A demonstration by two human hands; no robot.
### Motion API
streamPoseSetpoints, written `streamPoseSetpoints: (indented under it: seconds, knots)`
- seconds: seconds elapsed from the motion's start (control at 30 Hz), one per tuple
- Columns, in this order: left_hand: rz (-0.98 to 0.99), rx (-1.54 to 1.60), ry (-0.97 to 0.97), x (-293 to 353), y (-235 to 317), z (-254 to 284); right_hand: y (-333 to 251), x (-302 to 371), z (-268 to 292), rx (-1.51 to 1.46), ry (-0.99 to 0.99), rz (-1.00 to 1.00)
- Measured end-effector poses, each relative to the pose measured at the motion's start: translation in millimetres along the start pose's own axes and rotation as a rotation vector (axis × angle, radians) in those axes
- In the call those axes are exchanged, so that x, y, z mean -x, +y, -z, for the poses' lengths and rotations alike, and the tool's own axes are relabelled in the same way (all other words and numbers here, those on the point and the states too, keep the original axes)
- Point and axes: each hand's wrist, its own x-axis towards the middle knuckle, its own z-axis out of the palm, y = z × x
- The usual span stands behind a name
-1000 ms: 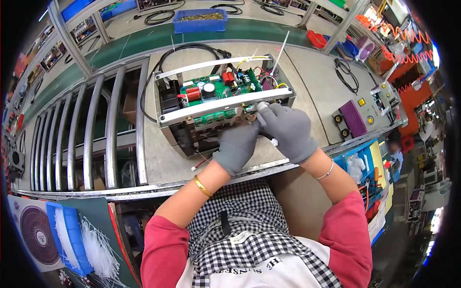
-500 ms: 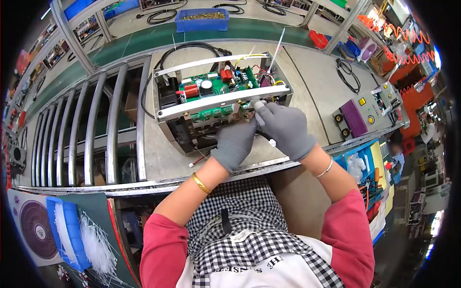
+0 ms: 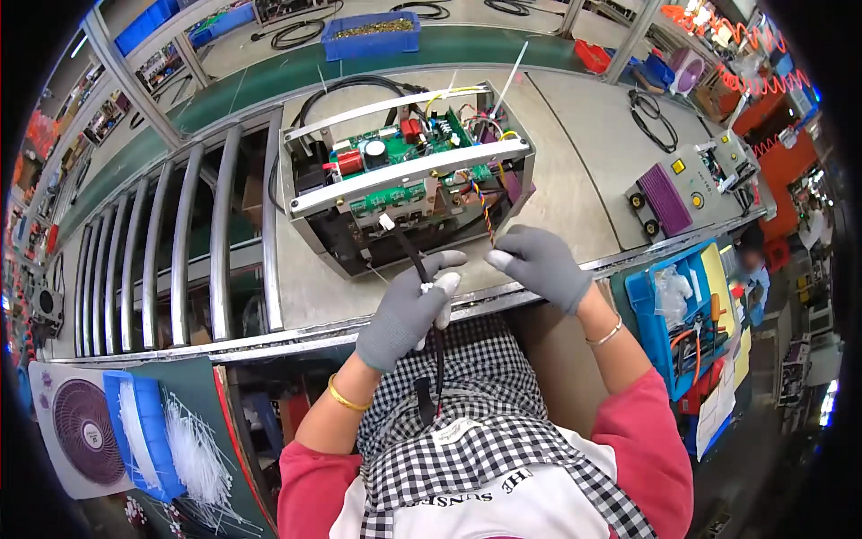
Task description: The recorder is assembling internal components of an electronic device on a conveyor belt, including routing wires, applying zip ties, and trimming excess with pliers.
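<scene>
An open metal-framed electronic unit [image 3: 413, 180] with green circuit boards stands on the workbench in front of me. My left hand [image 3: 404, 310], in a grey glove with pale fingertips, is closed around a black cable [image 3: 409, 247]. A white plug [image 3: 386, 222] tops that cable near the unit's front side, and its lower end hangs over my apron. From the unit's right front comes a twisted multicoloured wire bundle [image 3: 486, 208]. My right hand [image 3: 543, 268], gloved too, pinches the bundle's lower end, just above the bench edge; the tip is hidden by the fingers.
Metal rollers [image 3: 220, 234] lie left of the unit. A purple-and-grey device [image 3: 673, 193] stands to the right, above a blue tool tray [image 3: 660, 314]. White cable ties [image 3: 193, 449] lie at lower left. Behind the bench is a blue bin [image 3: 373, 45] of small brass-coloured parts.
Both hands have drawn back from the unit's front toward me and moved apart. The black cable now stands up from my left hand, and the twisted wires stretch out to my right hand.
</scene>
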Motion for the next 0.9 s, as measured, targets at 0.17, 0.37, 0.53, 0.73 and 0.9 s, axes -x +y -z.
streamPoseSetpoints:
  seconds: [0.17, 0.37, 0.53, 0.73, 0.9]
  knots:
    - [0.135, 0.142, -0.056, -6, -20, -10, -5, -16, -20, -0.604, -0.153, -0.321]
    - [0.093, 0.136, 0.108, -28, -35, -21, 0, -15, -25, -0.787, -0.13, -0.333]
    - [0.069, 0.193, 0.152, -39, -33, -24, 10, -17, -18, -0.494, -0.061, 0.03]
    - [0.211, 0.408, -0.007, -42, -30, -11, 15, -32, -15, 0.009, 0.093, 0.263]
    - [-0.084, 0.097, 0.288, -45, -43, -24, 23, -52, -40, 0.297, 0.424, 0.148]
